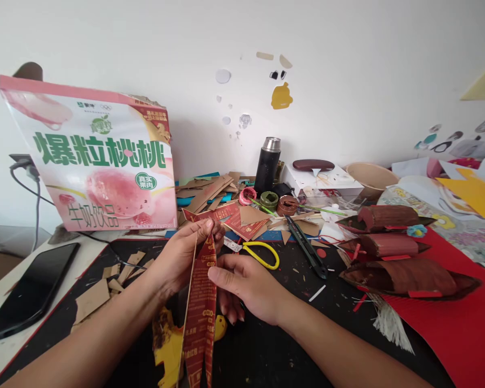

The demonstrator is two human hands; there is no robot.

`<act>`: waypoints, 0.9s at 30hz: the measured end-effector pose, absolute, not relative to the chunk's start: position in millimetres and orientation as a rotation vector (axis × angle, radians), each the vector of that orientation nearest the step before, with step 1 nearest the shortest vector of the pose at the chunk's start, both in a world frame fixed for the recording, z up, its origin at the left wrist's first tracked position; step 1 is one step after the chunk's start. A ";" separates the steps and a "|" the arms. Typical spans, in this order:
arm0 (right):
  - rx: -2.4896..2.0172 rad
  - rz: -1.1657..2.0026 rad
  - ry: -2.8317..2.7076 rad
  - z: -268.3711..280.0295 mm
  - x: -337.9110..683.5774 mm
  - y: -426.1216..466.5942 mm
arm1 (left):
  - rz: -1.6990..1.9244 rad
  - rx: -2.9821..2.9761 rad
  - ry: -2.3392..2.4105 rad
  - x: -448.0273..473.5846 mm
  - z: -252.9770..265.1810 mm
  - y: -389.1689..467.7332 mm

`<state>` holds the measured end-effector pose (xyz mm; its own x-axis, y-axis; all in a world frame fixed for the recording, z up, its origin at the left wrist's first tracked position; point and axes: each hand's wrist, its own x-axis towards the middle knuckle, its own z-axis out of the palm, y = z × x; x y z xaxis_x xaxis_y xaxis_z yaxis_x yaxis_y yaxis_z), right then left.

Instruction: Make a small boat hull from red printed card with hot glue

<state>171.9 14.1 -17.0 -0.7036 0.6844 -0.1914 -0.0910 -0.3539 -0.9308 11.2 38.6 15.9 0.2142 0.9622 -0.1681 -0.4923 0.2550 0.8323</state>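
Both hands hold a folded, pointed piece of red printed cardboard [205, 307] upright above the desk mat. At its narrow tip, my left hand [181, 256] is pinched closed on the cardboard. Lower down on the right edge, my right hand [250, 285] grips it, thumb in front and fingers curled behind. Below and partly hidden by the cardboard lies a yellow object [167, 345] with dark stains; its kind is unclear. Just beyond my right hand are scissors [272, 256] with yellow handles.
A utility knife [305, 245] lies right of the scissors. Brown boat-shaped models [412, 277] sit on red sheet at right. Cardboard scraps [91, 296] and a phone [32, 291] are left. A large drink carton [101, 161], thermos [267, 167] and small paint pots [269, 200] stand behind.
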 end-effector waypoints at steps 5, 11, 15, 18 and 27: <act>-0.786 2.096 -1.395 -19.9 170.1 13.2 | 1.145 0.723 0.843 13.2 12.8 37.8; -0.815 2.061 -1.376 -17.6 172.5 12.3 | 1.237 0.721 0.940 4.0 7.8 45.7; -0.909 1.974 -1.284 -15.0 176.2 17.9 | 1.298 0.766 0.967 -3.4 11.0 49.8; -0.959 1.905 -1.252 -13.4 178.3 22.6 | 1.239 0.976 1.078 -2.7 17.9 45.2; -0.958 1.877 -1.297 -16.0 178.4 25.1 | 1.010 1.613 1.270 6.3 24.2 34.2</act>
<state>178.4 25.1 -16.0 -0.5178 0.8318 -0.2001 -0.1073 -0.2952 -0.9494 6.3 34.2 24.2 0.1659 0.9813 0.0975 0.3160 -0.1466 0.9374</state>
